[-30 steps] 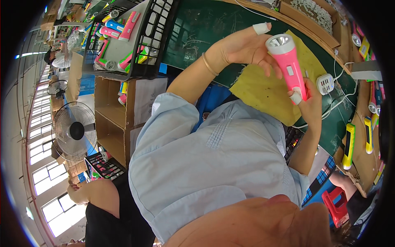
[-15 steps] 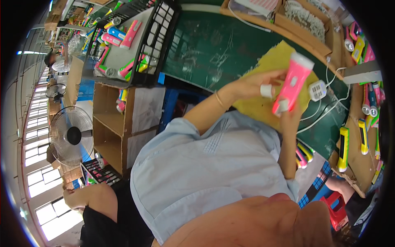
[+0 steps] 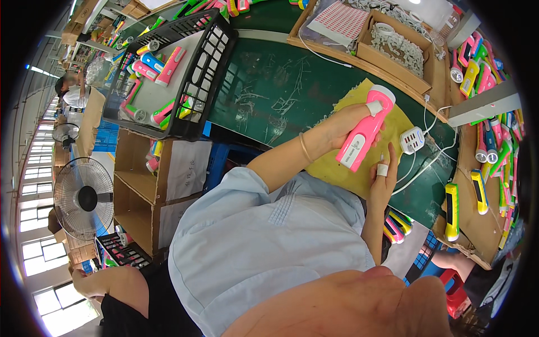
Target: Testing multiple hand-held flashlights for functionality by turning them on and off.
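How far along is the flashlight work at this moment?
Done, apparently: many coloured flashlights lie in the black crate. In hand: the left hand grips a pink flashlight over the yellow mat; the right hand is just beside it. Left, apparently: more flashlights lie at the right.

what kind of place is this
Most likely a small factory assembly bench. The left hand holds a pink flashlight, a black crate holds many more in mixed colours, and cardboard boxes of small parts line the green worktable.
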Motion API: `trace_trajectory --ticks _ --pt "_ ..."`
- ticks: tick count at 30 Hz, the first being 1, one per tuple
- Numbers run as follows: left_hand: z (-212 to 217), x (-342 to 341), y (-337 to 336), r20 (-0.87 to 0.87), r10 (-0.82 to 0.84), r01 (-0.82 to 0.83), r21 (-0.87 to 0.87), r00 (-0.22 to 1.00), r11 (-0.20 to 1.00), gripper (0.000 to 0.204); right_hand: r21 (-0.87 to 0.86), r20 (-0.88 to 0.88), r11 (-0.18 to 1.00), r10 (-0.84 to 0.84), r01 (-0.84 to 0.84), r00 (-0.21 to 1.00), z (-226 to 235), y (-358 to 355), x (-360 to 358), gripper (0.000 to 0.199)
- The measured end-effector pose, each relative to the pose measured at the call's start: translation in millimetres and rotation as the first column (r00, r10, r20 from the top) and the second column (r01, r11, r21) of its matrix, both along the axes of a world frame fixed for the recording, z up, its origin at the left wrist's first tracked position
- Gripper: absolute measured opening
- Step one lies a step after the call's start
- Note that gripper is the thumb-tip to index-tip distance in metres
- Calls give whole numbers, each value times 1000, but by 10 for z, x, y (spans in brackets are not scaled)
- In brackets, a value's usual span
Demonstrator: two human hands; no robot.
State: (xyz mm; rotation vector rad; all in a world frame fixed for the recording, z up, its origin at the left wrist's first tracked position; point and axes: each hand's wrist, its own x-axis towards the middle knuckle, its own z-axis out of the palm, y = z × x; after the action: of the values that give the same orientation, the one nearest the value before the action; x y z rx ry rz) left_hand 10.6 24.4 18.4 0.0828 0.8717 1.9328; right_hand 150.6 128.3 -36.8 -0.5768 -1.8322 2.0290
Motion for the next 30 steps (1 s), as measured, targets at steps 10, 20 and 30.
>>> trace_trajectory --ticks 10,20,30 --pt "-182 -266 203 -503 85 -240 -251 860 938 44 -331 -55 931 145 -155 988 40 201 52 26" --pt "-459 -402 351 -865 -308 -682 -501 395 532 98 -204 -21 977 61 -64 998 43 341 -123 20" --pt "-297 -183 78 -73 24 -15 116 997 993 28 685 -84 728 114 -26 990 281 213 -363 14"
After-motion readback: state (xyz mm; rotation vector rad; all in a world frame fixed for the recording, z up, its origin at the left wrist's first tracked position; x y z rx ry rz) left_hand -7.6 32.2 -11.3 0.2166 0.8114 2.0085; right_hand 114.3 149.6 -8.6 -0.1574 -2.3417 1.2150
